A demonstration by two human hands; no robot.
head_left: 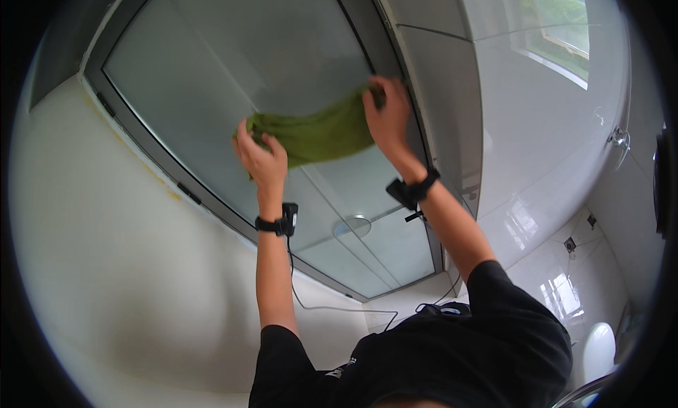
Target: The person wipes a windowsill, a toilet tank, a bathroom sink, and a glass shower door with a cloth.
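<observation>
A green cloth (318,134) is stretched between my two raised hands, in front of a frosted glass door (282,55) with a grey metal frame. My left hand (263,154) has its fingers curled round the cloth's left end. At the other end, my right hand (388,118) grips the cloth close to the door frame's right side; its fingers are slightly blurred. The cloth sags a little along its lower edge. Whether it touches the glass I cannot tell.
A dark door handle (413,216) sits beside my right forearm. Black straps with small boxes circle both wrists, and a cable (339,308) hangs from the left one. Glossy white tiles (537,125) cover the right wall. A white toilet (599,351) stands at the lower right.
</observation>
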